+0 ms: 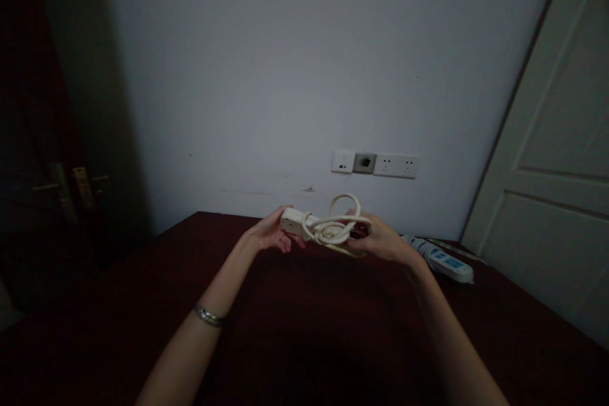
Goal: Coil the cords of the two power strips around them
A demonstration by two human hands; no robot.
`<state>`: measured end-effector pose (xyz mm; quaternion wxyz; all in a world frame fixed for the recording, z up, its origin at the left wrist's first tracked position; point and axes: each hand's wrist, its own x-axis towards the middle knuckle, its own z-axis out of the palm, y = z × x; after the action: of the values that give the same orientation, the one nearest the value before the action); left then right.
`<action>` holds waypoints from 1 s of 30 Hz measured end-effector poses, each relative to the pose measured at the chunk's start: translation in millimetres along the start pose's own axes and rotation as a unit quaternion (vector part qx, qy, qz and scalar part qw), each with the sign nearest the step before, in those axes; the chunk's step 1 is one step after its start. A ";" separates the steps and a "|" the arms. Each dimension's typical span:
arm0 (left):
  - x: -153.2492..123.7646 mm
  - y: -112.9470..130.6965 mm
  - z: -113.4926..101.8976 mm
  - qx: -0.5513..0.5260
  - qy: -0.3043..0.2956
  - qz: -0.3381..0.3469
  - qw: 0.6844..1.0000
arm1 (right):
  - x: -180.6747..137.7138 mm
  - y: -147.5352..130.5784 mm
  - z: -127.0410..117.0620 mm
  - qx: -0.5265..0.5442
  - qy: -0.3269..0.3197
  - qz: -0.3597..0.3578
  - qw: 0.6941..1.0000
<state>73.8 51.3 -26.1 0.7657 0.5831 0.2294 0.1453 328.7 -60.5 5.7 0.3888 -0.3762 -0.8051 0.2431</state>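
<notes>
Both my hands hold a cream power strip above the dark red table. My left hand grips the strip's left end, fingers closed under it. Its cream cord is wound in loops round the strip's right part. My right hand is closed on that coiled cord and the strip's right end. One loop of cord sticks up above my right fingers. A metal bracelet sits on my left forearm.
A second white power strip with blue switches lies on the table at the right, near the wall. Wall sockets sit just above the table's far edge. A white door stands right, a dark door with handle left.
</notes>
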 end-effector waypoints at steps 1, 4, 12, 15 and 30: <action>0.0 -0.5 -1.6 -0.031 -0.020 0.022 0.999 | -0.3 -2.6 -0.4 -0.018 0.001 -0.003 1.000; -1.8 -0.3 -4.6 -0.098 -0.058 0.072 0.991 | 0.2 -2.5 -4.0 -0.071 0.037 0.001 0.997; -10.4 10.5 -5.1 -0.160 0.070 0.151 0.973 | -7.7 16.9 -33.2 -0.246 0.190 -0.029 0.950; -12.9 13.6 -4.8 -0.190 0.152 0.188 0.951 | -19.3 20.8 -48.6 -0.255 0.189 0.062 0.946; -16.3 7.3 -4.3 -0.027 0.219 0.328 0.919 | -36.9 33.9 -56.7 -0.001 0.174 0.238 0.956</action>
<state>58.0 48.9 -17.1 0.6211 0.5585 0.1833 0.5184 404.0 -64.0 -0.9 0.4535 -0.5937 -0.6124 0.2586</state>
